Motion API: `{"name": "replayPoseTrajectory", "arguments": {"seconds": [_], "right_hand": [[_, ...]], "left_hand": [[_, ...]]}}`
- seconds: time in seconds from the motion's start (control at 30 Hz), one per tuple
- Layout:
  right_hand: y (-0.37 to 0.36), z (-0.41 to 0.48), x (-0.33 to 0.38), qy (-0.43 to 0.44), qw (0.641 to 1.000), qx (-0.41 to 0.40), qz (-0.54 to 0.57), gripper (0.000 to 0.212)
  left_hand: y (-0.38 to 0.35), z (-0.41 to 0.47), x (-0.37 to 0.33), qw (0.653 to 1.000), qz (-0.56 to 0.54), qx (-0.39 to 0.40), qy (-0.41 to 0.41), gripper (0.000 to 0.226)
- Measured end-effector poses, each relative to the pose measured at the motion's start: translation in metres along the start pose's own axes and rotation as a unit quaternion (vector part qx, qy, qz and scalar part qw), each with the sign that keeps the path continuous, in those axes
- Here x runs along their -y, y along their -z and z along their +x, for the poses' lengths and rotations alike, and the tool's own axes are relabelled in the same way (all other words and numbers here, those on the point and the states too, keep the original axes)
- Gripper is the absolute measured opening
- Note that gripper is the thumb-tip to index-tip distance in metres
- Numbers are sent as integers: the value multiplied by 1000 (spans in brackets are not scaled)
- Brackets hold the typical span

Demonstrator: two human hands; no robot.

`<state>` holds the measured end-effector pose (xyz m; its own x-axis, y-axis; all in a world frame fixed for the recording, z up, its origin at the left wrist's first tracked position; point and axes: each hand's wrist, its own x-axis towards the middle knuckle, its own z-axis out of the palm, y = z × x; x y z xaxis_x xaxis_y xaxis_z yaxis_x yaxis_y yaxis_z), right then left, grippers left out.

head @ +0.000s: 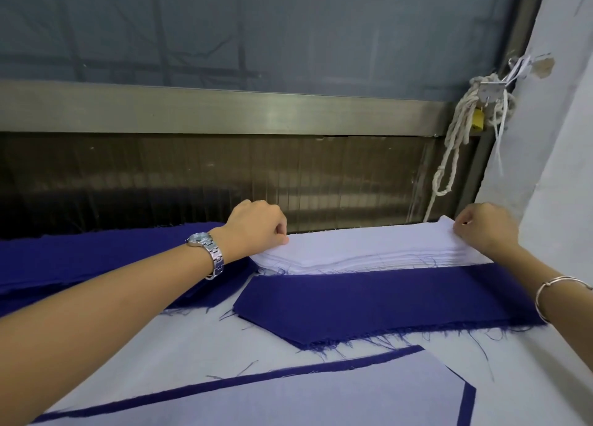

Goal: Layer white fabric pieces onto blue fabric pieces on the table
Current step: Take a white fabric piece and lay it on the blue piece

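Fingers of the left hand (256, 226) are curling into a pinch on the left end of the white fabric stack (369, 249), and those of the right hand (484, 230) are pinching its right end. Both arms are reaching forward, knuckles up, wrists bending down toward the cloth. That one white stack is lying at the far edge of the table (179, 339). Just in front of the stack, one blue fabric piece (385, 300) is lying uncovered. Nearer the person than the stack, one layered pair (288, 396), white on blue, is lying flat. Left of the stack, one blue fabric pile (96, 259) is sitting beneath the left wrist, which is wearing a watch (208, 252); the right is wearing a bracelet (558, 294).
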<state>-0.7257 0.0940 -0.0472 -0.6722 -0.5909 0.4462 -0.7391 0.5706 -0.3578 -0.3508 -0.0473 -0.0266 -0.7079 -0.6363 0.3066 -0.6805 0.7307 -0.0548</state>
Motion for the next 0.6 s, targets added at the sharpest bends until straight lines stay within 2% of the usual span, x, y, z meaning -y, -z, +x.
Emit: {"name": "replayPoseTrajectory", "arguments": {"seconds": [0.1,0.2,0.3,0.47,0.6], "right_hand": [[0,3,-4,10,999,6,39,5],[-1,7,-10,11,995,-11,94,28],[0,8,-15,10,991,-15,131,42],[0,11,-32,-6,985,14,174,22],[1,10,-41,-14,977,18,210,11]], "left_hand": [[-1,4,2,999,-32,9,16,15],[-2,6,4,998,-53,21,27,16],[-2,7,5,997,-62,32,29,30],[-2,9,4,995,-70,66,10,42],[-1,9,5,995,-71,62,-2,31]]}}
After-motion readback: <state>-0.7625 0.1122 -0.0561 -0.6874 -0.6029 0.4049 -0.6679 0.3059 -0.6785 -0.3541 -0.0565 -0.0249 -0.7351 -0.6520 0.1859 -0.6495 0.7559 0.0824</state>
